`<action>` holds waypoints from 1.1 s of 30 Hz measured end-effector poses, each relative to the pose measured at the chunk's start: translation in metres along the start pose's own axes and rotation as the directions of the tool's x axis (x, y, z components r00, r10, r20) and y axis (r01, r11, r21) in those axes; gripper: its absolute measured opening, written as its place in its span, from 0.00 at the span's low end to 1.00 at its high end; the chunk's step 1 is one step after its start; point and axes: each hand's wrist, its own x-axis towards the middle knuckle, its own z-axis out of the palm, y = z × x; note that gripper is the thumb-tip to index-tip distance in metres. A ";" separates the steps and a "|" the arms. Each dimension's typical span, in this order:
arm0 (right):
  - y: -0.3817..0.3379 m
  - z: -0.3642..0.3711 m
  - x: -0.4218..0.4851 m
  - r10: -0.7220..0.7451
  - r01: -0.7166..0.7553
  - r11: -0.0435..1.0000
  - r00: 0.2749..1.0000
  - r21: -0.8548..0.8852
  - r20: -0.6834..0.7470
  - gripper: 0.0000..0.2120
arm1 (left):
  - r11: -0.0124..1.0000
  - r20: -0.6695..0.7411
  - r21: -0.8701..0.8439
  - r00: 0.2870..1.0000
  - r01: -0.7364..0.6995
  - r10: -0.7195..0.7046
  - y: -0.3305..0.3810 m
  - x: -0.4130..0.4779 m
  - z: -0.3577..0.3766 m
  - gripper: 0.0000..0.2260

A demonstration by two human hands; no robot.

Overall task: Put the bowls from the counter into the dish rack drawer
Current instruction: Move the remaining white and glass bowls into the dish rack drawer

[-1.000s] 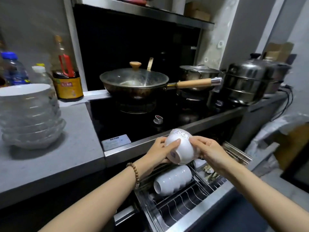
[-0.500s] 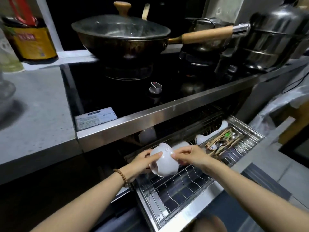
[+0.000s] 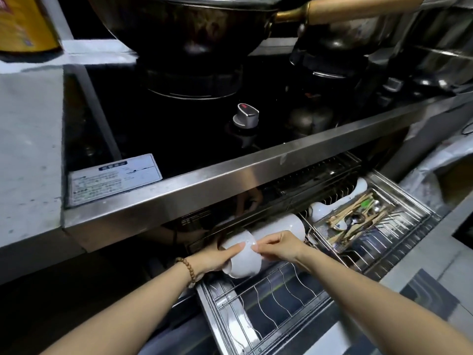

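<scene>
White bowl [image 3: 243,262] — both hands hold it, tipped on its side, over the back left part of the rack drawer [image 3: 281,303]. The left hand [image 3: 215,257] has its fingers wrapped round the bowl's left side, with the thumb lying flat on top. The right hand [image 3: 279,245] pinches the bowl's right edge with its fingertips. A bead band [image 3: 188,269] sits on the left wrist. Just behind the bowl, more white bowls [image 3: 279,226] lie on their sides in a row in the drawer, touching each other. The wire slots in front of the held bowl are bare. On the right side of the drawer is a tray [image 3: 358,221] with chopsticks and spoons, and two white spoons [image 3: 332,203] lie at its back. Above the drawer is a shiny metal edge, then a black stove [image 3: 179,124] with a silver knob [image 3: 245,116]. A dark wok [image 3: 192,24] with a wood handle sits on the stove. The grey surface [image 3: 28,137] is to the left.
</scene>
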 end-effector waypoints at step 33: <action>0.029 0.008 0.016 0.059 -0.058 0.998 0.996 0.027 -0.066 0.06 | 0.954 -0.084 0.300 0.996 0.032 -0.007 -0.019 0.026 0.008 0.36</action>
